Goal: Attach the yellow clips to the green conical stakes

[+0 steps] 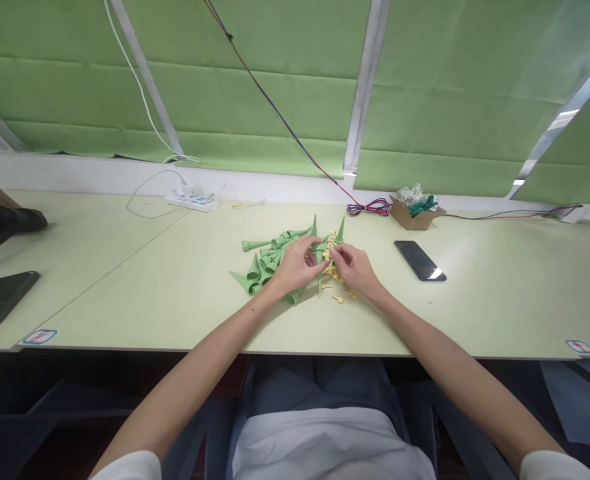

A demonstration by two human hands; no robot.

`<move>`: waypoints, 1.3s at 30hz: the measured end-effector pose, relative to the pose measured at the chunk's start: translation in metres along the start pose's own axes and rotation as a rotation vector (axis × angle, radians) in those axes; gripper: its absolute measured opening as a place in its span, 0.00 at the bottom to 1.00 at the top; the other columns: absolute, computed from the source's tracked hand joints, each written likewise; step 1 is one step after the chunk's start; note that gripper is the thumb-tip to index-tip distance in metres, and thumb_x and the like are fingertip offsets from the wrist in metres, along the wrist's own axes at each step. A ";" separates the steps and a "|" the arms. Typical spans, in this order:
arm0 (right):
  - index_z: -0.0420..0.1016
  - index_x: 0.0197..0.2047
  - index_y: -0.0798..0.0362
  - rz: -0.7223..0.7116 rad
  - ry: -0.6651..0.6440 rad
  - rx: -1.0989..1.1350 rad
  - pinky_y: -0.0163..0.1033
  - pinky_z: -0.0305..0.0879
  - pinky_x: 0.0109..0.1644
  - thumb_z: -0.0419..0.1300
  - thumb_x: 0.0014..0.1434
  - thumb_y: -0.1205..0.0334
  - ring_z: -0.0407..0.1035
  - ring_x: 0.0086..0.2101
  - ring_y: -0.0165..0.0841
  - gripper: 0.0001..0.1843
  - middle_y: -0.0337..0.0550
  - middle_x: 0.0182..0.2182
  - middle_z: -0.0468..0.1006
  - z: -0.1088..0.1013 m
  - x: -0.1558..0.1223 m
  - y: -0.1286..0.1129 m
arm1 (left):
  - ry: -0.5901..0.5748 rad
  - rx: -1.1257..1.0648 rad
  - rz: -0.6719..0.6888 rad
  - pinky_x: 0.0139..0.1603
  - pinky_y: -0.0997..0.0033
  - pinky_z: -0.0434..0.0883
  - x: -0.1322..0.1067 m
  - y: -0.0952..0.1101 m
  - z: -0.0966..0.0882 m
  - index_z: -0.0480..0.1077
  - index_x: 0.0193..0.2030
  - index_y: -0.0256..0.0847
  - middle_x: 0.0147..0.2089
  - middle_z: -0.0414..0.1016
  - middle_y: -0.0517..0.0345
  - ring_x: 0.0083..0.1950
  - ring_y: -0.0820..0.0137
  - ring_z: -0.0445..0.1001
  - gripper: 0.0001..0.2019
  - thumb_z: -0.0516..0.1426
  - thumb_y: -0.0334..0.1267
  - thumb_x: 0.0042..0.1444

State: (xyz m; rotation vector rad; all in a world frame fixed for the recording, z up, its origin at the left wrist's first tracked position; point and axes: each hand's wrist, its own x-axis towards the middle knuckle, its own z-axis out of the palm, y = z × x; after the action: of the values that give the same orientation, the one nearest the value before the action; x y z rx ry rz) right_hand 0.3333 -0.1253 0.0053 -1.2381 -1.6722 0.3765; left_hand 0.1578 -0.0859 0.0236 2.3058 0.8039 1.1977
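Note:
My left hand (297, 265) is closed round a green plastic cone (319, 260), held with its point downward. Close beside it, my right hand (355, 265) pinches what looks like a small yellow plastic piece (327, 255) against the cone; the fingertips partly hide it. A heap of similar green cones (255, 268) lies under and to the left of my left hand. Several loose yellow pieces (337, 299) are scattered below and between the hands. Another green cone (341, 230) stands point up just behind my right hand.
A black phone (419, 261) lies to the right. Behind it stands a small cardboard box (415, 217) with clear plastic and green material inside. Bundled wires (369, 207) and a white power strip (193, 200) lie along the back of the table (125, 300).

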 end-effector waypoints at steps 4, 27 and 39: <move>0.61 0.25 0.51 0.002 0.007 -0.045 0.37 0.50 0.29 0.50 0.67 0.51 0.53 0.23 0.29 0.21 0.35 0.19 0.59 0.001 0.000 0.001 | -0.008 -0.004 0.003 0.31 0.70 0.74 0.000 0.000 0.001 0.69 0.48 0.39 0.44 0.72 0.53 0.29 0.74 0.72 0.16 0.62 0.40 0.54; 0.73 0.40 0.52 0.053 0.028 0.093 0.37 0.63 0.32 0.56 0.63 0.48 0.67 0.26 0.32 0.15 0.40 0.26 0.74 0.001 0.001 -0.001 | 0.040 0.033 -0.028 0.34 0.69 0.74 0.001 -0.004 0.000 0.69 0.49 0.39 0.46 0.74 0.53 0.29 0.74 0.71 0.16 0.62 0.37 0.53; 0.68 0.37 0.51 0.041 -0.043 0.124 0.37 0.60 0.29 0.55 0.63 0.50 0.66 0.26 0.32 0.13 0.40 0.26 0.72 0.001 0.000 0.001 | 0.012 0.039 -0.014 0.32 0.69 0.74 0.000 -0.001 0.000 0.69 0.48 0.39 0.44 0.73 0.54 0.29 0.74 0.71 0.15 0.61 0.38 0.54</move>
State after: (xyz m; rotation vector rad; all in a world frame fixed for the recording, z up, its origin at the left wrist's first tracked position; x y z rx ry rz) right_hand 0.3327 -0.1244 0.0041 -1.1809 -1.6363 0.5266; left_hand 0.1574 -0.0852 0.0236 2.3225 0.8525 1.2008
